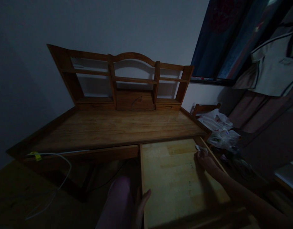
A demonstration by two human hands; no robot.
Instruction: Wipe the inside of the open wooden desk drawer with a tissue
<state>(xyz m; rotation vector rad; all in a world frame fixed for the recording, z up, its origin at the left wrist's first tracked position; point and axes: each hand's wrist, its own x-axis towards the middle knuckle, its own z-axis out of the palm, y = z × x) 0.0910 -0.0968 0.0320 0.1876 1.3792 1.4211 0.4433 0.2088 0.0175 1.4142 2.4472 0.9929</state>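
An open wooden drawer (pixel 170 178) with a pale bottom extends from the right side of the desk. Inside it, by the far right corner, my right hand (pixel 204 157) is closed on a small white wipe (pixel 200 148), pressed near the drawer's bottom. Whether it is cloth or paper I cannot tell. At the drawer's left side, my left hand (pixel 142 205) grips the wall, thumb over the rim and the other fingers mostly hidden in shadow outside it.
The wooden desktop (pixel 127 127) carries a shelf unit (pixel 134 98) against the wall. A white cable (pixel 67 162) with a yellow tag hangs at the left. Plastic bags (pixel 218 121) lie on a chair to the right, below hanging clothes (pixel 275 63). My leg (pixel 117 203) is beside the drawer.
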